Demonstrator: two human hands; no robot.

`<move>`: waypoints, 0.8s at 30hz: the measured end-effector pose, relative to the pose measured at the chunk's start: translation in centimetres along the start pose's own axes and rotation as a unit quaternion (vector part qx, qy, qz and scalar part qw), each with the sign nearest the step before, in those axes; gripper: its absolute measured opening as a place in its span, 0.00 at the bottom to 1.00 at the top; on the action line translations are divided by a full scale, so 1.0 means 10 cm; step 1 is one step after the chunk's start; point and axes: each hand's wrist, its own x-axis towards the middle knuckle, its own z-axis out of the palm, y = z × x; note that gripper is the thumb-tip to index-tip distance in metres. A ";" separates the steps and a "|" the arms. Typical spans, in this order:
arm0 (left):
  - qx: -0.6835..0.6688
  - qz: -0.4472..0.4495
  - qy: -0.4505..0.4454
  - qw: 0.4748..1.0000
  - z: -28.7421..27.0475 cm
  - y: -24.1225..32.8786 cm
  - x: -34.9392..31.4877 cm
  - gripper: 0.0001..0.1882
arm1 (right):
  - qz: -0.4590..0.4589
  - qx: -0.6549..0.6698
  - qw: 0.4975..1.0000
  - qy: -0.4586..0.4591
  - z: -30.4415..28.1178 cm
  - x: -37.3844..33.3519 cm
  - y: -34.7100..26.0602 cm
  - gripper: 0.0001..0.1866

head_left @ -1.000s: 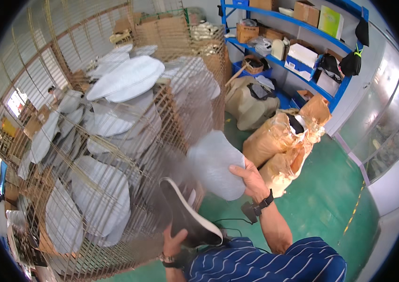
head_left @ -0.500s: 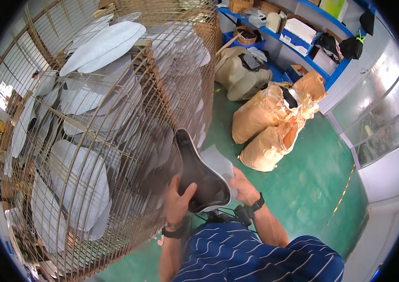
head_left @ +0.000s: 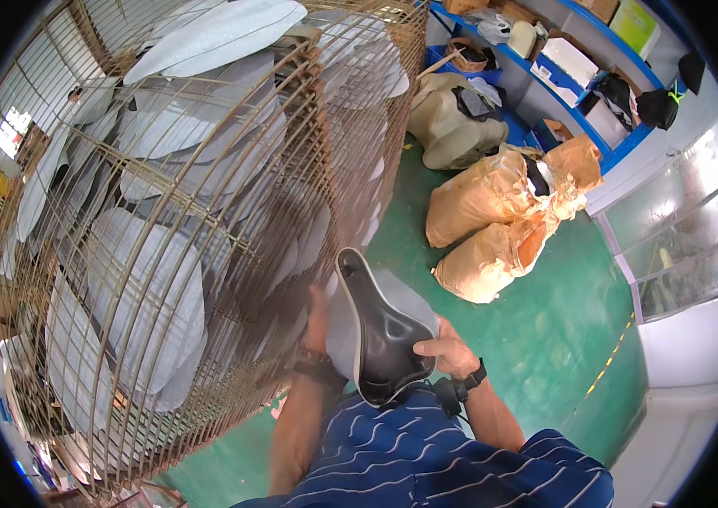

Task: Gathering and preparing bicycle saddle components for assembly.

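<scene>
A glossy black bicycle saddle shell (head_left: 384, 326) with a pale rim is in front of me, its narrow nose tilted up and away. Behind it, a light grey sheet (head_left: 340, 332) sticks out on both sides. My right hand (head_left: 452, 349) grips the wide end of the shell at its right edge, thumb laid over the hollow face, the other fingers mostly hidden behind. At the left, my left hand (head_left: 317, 326) is beside the grey sheet and smeared by motion; whether it touches the sheet cannot be made out.
A large wire cage (head_left: 232, 229) full of grey leaf-shaped pieces (head_left: 143, 305) rises close on my left. Brown paper sacks (head_left: 477, 199) stand on the green floor ahead, beside a bulging pale sack (head_left: 452, 127). Blue shelves (head_left: 617, 42) with boxes line the back.
My left hand has come off the saddle shell's left side. My right thumb now lies over the shell's face. The shell has shifted slightly right in view, showing more grey sheet on its left.
</scene>
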 end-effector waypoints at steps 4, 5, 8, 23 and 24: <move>-0.072 0.012 -0.118 0.990 0.06 0.08 -0.03 0.32 | 0.016 -0.047 0.997 0.066 -0.06 -0.10 0.03 0.46; -0.068 0.001 -0.116 0.991 0.05 0.08 -0.03 0.32 | -0.013 -0.111 0.990 0.091 -0.07 -0.12 0.03 0.47; -0.010 0.025 -0.061 0.998 0.00 0.08 -0.02 0.28 | 0.036 -0.100 0.989 0.105 -0.09 -0.14 0.02 0.50; 0.182 0.028 0.056 0.981 -0.06 0.28 0.15 0.24 | 0.114 0.023 0.992 -0.040 -0.22 -0.06 0.20 0.32; 0.184 0.045 0.078 0.979 -0.07 0.29 0.17 0.25 | 0.154 0.053 0.987 -0.017 -0.24 -0.06 0.23 0.30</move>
